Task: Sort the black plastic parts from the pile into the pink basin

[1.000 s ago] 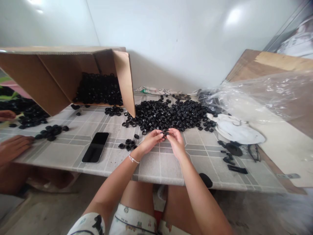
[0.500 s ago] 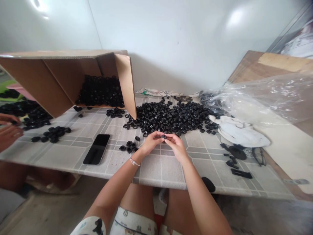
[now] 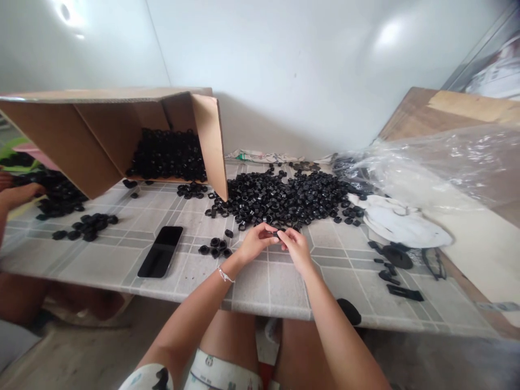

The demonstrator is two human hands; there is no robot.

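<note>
Bench: black-ring pile lies just far of both hands. Left hand and right hand meet at the small black part; it sits between them, neither nearer. Fingers of both narrow, pinching it. Long axis: can't tell, too small.

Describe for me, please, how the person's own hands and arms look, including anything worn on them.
The left hand and right hand are both ungloved. A thin, silvery bracelet circles the left wrist. Higher on that arm shows a short, pale sleeve with a dark printed figure. The right wrist and forearm have nothing on them.
</note>
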